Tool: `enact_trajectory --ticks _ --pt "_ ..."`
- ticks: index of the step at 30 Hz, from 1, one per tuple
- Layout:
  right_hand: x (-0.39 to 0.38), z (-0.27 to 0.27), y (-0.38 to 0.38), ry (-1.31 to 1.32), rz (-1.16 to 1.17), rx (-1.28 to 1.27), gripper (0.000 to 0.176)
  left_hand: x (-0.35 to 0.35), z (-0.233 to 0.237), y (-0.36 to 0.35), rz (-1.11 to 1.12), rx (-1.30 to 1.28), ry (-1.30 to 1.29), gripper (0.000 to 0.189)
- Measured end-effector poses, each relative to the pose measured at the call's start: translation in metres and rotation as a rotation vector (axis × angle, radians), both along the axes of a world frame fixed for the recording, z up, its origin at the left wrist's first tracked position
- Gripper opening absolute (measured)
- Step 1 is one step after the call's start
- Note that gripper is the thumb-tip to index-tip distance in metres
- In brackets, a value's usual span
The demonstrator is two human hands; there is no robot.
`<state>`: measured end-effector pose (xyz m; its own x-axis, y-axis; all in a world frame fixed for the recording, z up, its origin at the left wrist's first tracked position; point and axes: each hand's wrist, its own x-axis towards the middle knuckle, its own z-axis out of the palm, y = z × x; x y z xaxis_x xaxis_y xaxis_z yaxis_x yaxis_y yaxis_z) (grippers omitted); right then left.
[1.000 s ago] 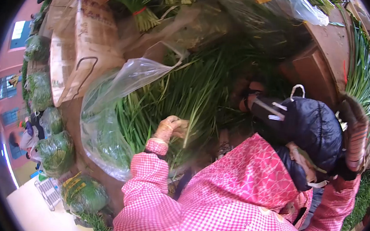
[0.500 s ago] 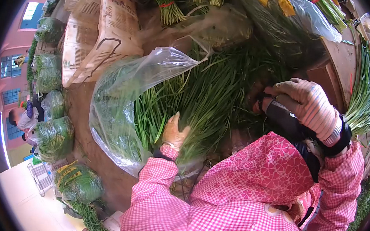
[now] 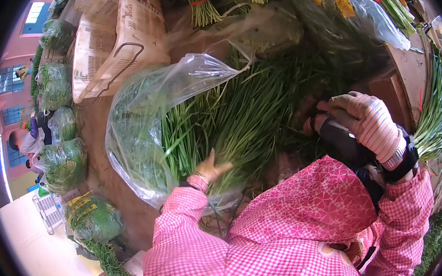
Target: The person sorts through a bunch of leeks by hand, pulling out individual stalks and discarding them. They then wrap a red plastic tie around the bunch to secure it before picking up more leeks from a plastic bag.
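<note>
Green stalks (image 3: 248, 124) — left hand (image 3: 210, 169) spread just beside them.

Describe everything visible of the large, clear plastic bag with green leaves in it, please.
The large, clear plastic bag looks thin, glossy and wrinkled. It lies open on the brown floor, its left side bulging, its upper edge drawn to a peak. Long, narrow green leaves lie in its opening and show through its wall. The person's left hand is near its lower edge; contact is unclear.
</note>
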<state>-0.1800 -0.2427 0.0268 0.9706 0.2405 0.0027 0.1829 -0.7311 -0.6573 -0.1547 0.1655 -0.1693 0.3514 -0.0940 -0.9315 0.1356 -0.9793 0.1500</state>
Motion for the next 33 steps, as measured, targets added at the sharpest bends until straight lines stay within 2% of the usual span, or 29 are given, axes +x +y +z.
enact_trajectory --ticks 4,7,8,11,14,17,20,21,23,25,28,33 --pt "0.001 -0.004 -0.002 -0.026 0.002 0.007 0.026 -0.038 -0.012 -0.011 -0.081 0.120 -0.235 0.132" --pt "-0.002 -0.009 -0.004 -0.026 0.002 -0.002 0.026 -0.044 -0.020 -0.008 -0.018 0.201 -0.230 0.132" --pt "-0.003 -0.009 -0.006 -0.029 -0.002 -0.007 0.026 -0.050 -0.024 -0.011 -0.077 0.246 -0.326 0.131" --pt "-0.003 -0.009 -0.007 -0.028 -0.031 -0.045 0.024 -0.036 -0.003 -0.033 -0.065 0.375 -0.152 0.129" --pt "-0.003 -0.003 -0.005 0.075 -0.131 0.013 0.022 -0.040 0.002 -0.035 0.068 0.294 -0.117 0.124" --pt "-0.004 -0.003 -0.009 -0.132 0.030 -0.124 0.021 -0.066 -0.021 -0.025 -0.202 0.371 -0.302 0.120" --pt "-0.007 -0.003 -0.006 0.069 -0.141 -0.011 0.021 -0.072 -0.022 -0.025 -0.118 0.306 -0.362 0.118" --pt "-0.008 -0.005 -0.007 0.054 -0.135 -0.028 0.021 -0.073 -0.022 -0.025 -0.088 0.289 -0.393 0.118" --pt "-0.008 -0.010 -0.008 0.015 -0.123 -0.048 0.022 -0.091 -0.013 -0.043 -0.220 0.359 -0.508 0.114" --pt "-0.005 -0.002 -0.006 0.000 -0.097 -0.055 0.023 -0.093 -0.021 -0.048 -0.293 0.416 -0.448 0.115" --pt "-0.006 -0.001 -0.006 0.037 -0.094 -0.063 0.024 -0.090 -0.022 -0.044 -0.277 0.385 -0.430 0.112" --pt "-0.008 -0.015 -0.010 -0.002 -0.093 -0.095 0.024 -0.081 -0.009 -0.047 -0.009 0.375 -0.406 0.112"
